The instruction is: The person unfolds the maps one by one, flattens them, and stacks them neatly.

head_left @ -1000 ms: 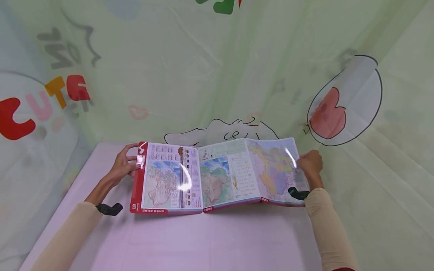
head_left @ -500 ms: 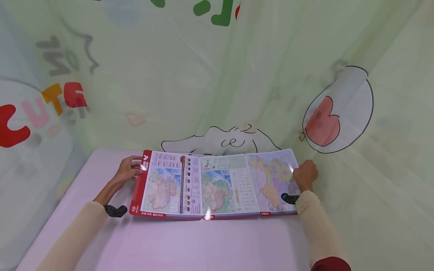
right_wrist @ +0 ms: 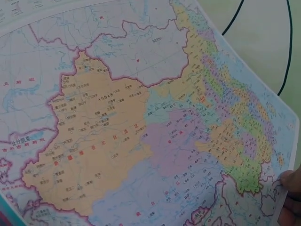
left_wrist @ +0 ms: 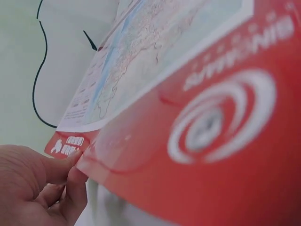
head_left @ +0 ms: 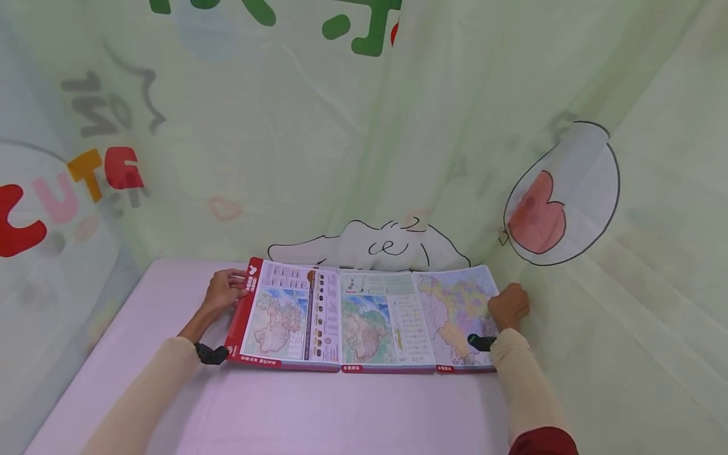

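A glossy fold-out map is spread over the pink-topped table in the head view, with three panels side by side and a red strip along its left side. My left hand holds that red edge. In the left wrist view, the thumb and fingers of this hand pinch the red border near a corner. At the opposite end my right hand grips the right edge with curled fingers. The right wrist view shows its thumb on the margin beside a colourful map panel; the other fingers are mostly hidden.
The pink tabletop extends in front of the map. Behind it hangs a pale green curtain with printed letters and cartoon drawings, which also closes in the left and right sides. A black device sits at the left wrist.
The map's panels have flattened and its lower edge now runs nearly straight. Both hands keep their hold and have come slightly closer together. The head view has tilted up.
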Available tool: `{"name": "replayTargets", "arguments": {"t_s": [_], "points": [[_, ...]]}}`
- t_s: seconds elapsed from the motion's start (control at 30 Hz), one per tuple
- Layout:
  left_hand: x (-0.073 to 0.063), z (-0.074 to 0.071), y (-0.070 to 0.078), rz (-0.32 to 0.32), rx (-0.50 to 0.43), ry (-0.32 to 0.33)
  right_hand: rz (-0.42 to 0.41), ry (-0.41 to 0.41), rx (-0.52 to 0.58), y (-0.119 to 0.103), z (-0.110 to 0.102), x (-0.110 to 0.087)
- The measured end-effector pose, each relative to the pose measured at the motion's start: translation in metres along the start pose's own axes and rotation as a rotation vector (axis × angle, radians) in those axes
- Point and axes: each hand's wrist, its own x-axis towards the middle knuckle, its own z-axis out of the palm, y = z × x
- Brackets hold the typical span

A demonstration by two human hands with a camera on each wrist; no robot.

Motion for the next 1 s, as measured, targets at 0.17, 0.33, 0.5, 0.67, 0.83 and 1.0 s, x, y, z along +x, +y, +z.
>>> {"name": "replayTargets", "arguments": {"t_s": [0.17, 0.33, 0.5, 0.67, 0.83, 1.0], "points": [[-0.002, 0.003, 0.001, -0.008, 0.014, 0.004, -0.008, -0.028, 0.006, 0.003, 0.000, -0.004], [-0.003, 0.005, -0.002, -0.010, 0.030, 0.009, -0.004, -0.127, 0.028, 0.007, -0.002, -0.009], [-0.004, 0.006, -0.002, 0.010, 0.048, 0.019, -0.008, -0.217, 0.063, 0.010, 0.000, -0.014], [-0.003, 0.007, -0.003, 0.011, 0.105, 0.034, -0.026, -0.282, 0.114, 0.014, 0.004, -0.020], [-0.003, 0.009, -0.006, 0.019, 0.171, 0.060, -0.027, -0.320, 0.153, 0.022, 0.010, -0.027], [-0.005, 0.014, -0.006, 0.063, 0.249, 0.110, -0.030, -0.324, 0.168, 0.027, 0.017, -0.029]]}}
